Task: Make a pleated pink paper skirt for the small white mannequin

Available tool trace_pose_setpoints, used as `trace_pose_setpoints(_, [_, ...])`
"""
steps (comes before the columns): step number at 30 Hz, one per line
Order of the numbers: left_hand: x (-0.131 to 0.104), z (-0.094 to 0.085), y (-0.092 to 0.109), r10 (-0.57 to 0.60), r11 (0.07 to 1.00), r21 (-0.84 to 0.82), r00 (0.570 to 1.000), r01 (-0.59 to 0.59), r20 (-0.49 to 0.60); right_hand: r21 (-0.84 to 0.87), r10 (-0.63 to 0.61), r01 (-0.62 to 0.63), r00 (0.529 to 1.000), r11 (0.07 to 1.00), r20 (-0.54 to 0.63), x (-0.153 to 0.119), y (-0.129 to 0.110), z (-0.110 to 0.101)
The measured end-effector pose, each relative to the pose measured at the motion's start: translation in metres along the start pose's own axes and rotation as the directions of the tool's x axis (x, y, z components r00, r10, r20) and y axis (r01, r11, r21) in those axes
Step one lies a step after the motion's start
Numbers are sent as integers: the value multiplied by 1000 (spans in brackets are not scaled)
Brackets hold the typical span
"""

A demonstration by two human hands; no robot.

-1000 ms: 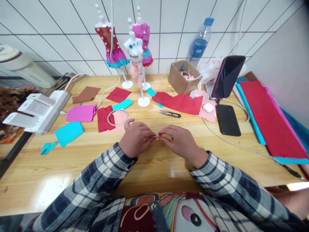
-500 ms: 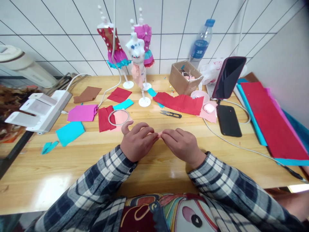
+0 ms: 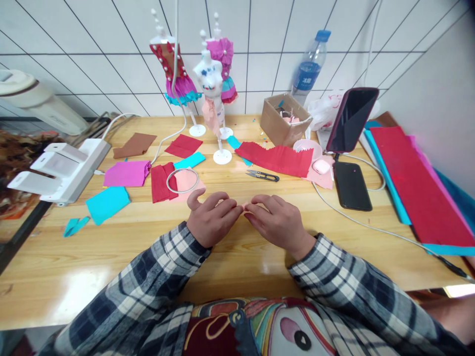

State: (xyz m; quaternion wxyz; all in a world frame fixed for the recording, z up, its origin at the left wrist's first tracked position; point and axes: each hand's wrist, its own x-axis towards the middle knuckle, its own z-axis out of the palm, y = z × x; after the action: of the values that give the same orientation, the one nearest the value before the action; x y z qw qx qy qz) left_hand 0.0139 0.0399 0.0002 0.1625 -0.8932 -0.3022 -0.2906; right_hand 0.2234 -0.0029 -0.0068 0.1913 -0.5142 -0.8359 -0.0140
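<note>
Both of my hands meet above the middle of the wooden table, fingertips almost touching. A tiny bit of pink crepe paper (image 3: 244, 206) shows between them, mostly hidden by the fingers. My left hand (image 3: 214, 217) pinches it from the left, with the little finger raised. From the right, my right hand (image 3: 277, 221) holds the other end, its index finger arched and a small gap showing above the thumb. Just beyond the hands lie black thread snips (image 3: 264, 175). Left of them, a metal ring (image 3: 167, 182) rests on folded red paper (image 3: 159, 183) and pink paper (image 3: 198, 185).
Behind stand small dress forms (image 3: 210, 74), two in paper dresses. A cardboard box (image 3: 276, 123), water bottle (image 3: 309, 64), propped phone (image 3: 352, 118) and flat black phone (image 3: 352, 185) occupy the right. Red paper sheets (image 3: 419, 183) are stacked farther right. A white charging dock (image 3: 74, 170) sits left.
My right hand's fingers have loosened and spread a little, the index finger lifting. Less of the pink paper shows between the fingertips. The things on the table stay put.
</note>
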Motion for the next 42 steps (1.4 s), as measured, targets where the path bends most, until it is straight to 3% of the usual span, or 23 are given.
trace_pose_setpoints(4, [-4,8,2,-27,999,-43,998,30,62,-75,20,-13,996,997,92,1,0,3])
trace_pose_setpoints(9, [-8,10,11,-4,1000,-17,980,8,199,-89,-40,61,975,994,217,-1,-2,7])
trace_pose_setpoints(17, [-13,5,9,-73,994,-53,953,93,293,16,65,-75,934,997,352,2,-2,3])
trace_pose_setpoints(25, [-8,7,5,-155,962,-141,889,236,431,146,112,-223,836,964,537,28,8,-3])
trace_pose_setpoints(30, [-3,15,-4,-195,957,-82,830,277,522,72,205,-323,741,944,639,48,8,-3])
trace_pose_setpoints(32, [-2,15,-6,-203,966,-40,841,257,502,4,234,-311,723,950,650,54,3,-3])
trace_pose_setpoints(34, [-2,12,-6,-199,976,-2,886,219,419,-38,243,-290,714,956,657,59,-2,-4])
trace_pose_setpoints(37, [-2,7,-1,-64,996,-40,955,78,288,-59,245,-278,700,959,671,66,-9,-6])
trace_pose_setpoints(40, [-4,7,4,88,989,-139,954,-50,286,-78,256,-282,678,956,689,72,-10,-7])
trace_pose_setpoints(42, [-5,11,5,109,985,-165,940,-57,324,-84,263,-289,667,954,697,74,-6,-7])
